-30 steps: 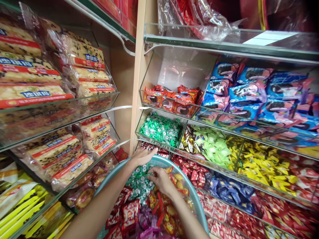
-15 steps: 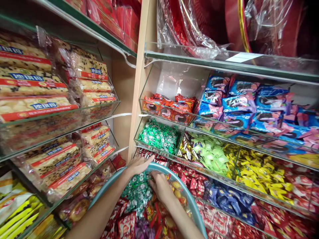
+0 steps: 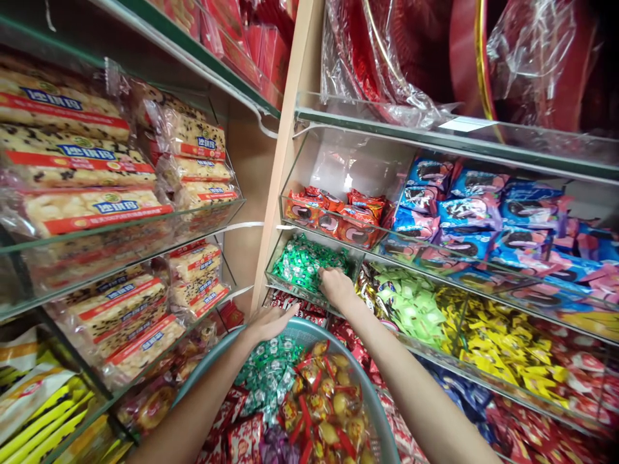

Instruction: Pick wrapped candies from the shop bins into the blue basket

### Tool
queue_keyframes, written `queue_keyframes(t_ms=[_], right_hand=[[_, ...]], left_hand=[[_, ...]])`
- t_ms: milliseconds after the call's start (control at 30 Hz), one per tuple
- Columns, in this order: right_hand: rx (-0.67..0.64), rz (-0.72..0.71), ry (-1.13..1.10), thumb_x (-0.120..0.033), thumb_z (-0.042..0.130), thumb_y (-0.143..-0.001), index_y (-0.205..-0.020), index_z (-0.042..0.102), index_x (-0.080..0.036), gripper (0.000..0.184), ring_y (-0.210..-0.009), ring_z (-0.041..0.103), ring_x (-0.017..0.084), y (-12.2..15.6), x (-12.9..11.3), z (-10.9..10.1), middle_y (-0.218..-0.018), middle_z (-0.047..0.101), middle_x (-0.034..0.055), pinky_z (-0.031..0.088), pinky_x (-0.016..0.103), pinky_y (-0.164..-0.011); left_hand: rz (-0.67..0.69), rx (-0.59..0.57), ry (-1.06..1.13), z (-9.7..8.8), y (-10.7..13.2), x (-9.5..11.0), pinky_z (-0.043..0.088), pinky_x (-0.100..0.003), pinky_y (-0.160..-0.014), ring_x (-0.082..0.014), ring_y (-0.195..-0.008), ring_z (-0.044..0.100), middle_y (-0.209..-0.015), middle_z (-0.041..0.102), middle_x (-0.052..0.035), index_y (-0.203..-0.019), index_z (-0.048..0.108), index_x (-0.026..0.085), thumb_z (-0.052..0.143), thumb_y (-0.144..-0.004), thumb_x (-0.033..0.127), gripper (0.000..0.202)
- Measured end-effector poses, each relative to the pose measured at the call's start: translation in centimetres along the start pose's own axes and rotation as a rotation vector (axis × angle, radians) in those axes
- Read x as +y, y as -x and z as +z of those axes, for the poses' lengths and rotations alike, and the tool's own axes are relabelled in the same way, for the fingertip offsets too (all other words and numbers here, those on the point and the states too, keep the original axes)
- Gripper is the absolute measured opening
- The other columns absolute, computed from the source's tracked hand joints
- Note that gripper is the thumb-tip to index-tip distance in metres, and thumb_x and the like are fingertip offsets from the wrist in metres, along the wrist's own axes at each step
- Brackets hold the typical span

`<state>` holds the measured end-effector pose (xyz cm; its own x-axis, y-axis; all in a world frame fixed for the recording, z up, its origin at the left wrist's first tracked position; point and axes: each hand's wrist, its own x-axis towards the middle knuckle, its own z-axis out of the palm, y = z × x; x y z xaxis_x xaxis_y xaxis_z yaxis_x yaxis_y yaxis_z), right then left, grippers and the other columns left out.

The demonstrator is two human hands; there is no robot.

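Observation:
A blue-green plastic basket (image 3: 384, 412) in front of me holds wrapped sweets: green candies (image 3: 273, 364), clear-and-red packets with golden pieces (image 3: 333, 403), red-and-white packets (image 3: 244, 438) and purple sweets (image 3: 278, 444). My left hand (image 3: 271, 321) lies at the basket's far rim, fingers stretched out. Beyond the basket, my right hand (image 3: 338, 288) is at a clear shelf bin of small green candies (image 3: 307, 258), at its front right side. Its fingers are curled in and partly hidden, so what they hold, if anything, does not show.
Glass shelves on the left carry packaged cereal bars (image 3: 91, 161). Bins on the right hold light-green sweets (image 3: 411, 299), yellow sweets (image 3: 507, 348) and blue packets (image 3: 471, 212). Red packets (image 3: 333, 212) sit above the green bin. A wooden upright (image 3: 275, 193) divides the shelves.
My right hand has moved up and forward from inside the basket to the bin of green candies. My left hand has stayed at the rim. The view has shifted slightly.

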<state>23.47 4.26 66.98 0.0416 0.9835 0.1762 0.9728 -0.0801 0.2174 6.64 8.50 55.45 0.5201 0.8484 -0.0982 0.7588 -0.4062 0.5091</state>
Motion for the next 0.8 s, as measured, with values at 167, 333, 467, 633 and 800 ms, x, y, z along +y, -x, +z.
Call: queue_keyframes(t_ms=[167,333,467,633,800], right_hand=[[-0.001,-0.018,0.021,-0.007,0.043,-0.085,-0.111,0.057,-0.014,0.031,-0.103,0.055,0.024,-0.3,0.0,1.3,-0.106,0.062,0.0144,0.044,0.029,-0.077],[0.040,-0.026,-0.003,-0.007,0.041,-0.086,-0.114,0.053,-0.015,0.032,-0.100,0.055,0.023,0.2,0.2,0.3,-0.105,0.059,0.0132,0.043,0.028,-0.077],[0.206,-0.110,-0.370,-0.016,0.044,-0.089,-0.109,0.057,-0.017,0.024,-0.090,0.056,0.019,2.6,-0.1,-0.6,-0.102,0.058,0.0100,0.042,0.028,-0.076],[0.034,-0.133,-1.274,-0.041,0.061,-0.079,-0.091,0.063,-0.019,0.025,-0.069,0.055,0.014,7.2,-2.0,2.9,-0.075,0.060,0.0004,0.043,0.026,-0.063],[-0.250,0.128,-1.773,-0.045,0.075,-0.062,-0.101,0.059,-0.019,0.050,-0.065,0.057,0.012,9.3,-3.8,7.5,-0.073,0.059,-0.0027,0.045,0.025,-0.060]], left_hand=[[-0.015,-0.019,-0.026,0.0,-0.2,-0.3,0.042,-0.044,-0.091,-0.0338,-0.109,0.058,-0.114,0.066,-0.0120,-0.087,0.071,0.024,0.000,-0.072,0.078,0.090],[-0.013,-0.014,-0.035,-0.3,-0.2,-0.1,0.040,-0.044,-0.093,-0.0342,-0.113,0.055,-0.121,0.062,-0.0131,-0.088,0.071,0.021,-0.003,-0.072,0.078,0.094],[-0.014,-0.011,-0.046,-0.3,-0.3,-0.2,0.037,-0.043,-0.097,-0.0336,-0.119,0.051,-0.126,0.059,-0.0124,-0.095,0.070,0.021,-0.004,-0.072,0.078,0.096],[-0.035,-0.009,-0.031,-0.1,-0.5,-0.6,0.039,-0.042,-0.094,-0.0331,-0.117,0.052,-0.125,0.060,-0.0116,-0.108,0.066,0.024,-0.004,-0.070,0.079,0.096],[-0.017,-0.007,-0.025,0.0,-0.5,-0.5,0.042,-0.042,-0.091,-0.0328,-0.110,0.057,-0.112,0.067,-0.0140,-0.097,0.069,0.020,-0.005,-0.070,0.079,0.098]])
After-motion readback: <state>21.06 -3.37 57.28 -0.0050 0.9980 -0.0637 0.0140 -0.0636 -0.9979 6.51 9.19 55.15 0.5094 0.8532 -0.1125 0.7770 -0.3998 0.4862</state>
